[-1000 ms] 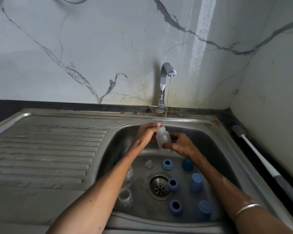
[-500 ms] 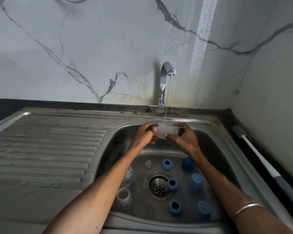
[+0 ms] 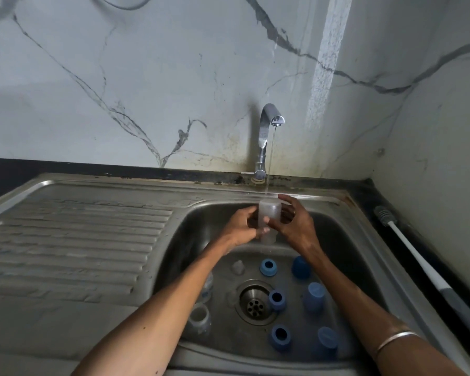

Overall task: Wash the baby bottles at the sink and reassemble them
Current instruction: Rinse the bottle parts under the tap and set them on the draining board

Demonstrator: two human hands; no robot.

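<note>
A clear baby bottle [image 3: 269, 213] stands upside down under the thin stream from the tap [image 3: 267, 123]. My left hand [image 3: 240, 226] grips its lower part from the left. My right hand [image 3: 293, 223] holds it from the right, thumb across the front. On the basin floor lie blue screw rings [image 3: 268, 267] [image 3: 277, 299] [image 3: 280, 335], blue caps [image 3: 314, 295] [image 3: 327, 339] [image 3: 300, 267] and a clear teat [image 3: 238, 267]. Two more clear bottles [image 3: 200, 320] [image 3: 207, 289] sit at the basin's left, partly behind my left forearm.
The steel sink [image 3: 364, 240] has a ribbed drainboard [image 3: 65, 240] on the left and a drain [image 3: 255, 302] in the middle. A bottle brush [image 3: 418, 261] with a white handle lies on the dark counter at the right. Marble walls close the back and right.
The bottle went from tilted, to lying sideways between my hands, to upside down under the stream. Both hands shifted their grips around it and rose slightly.
</note>
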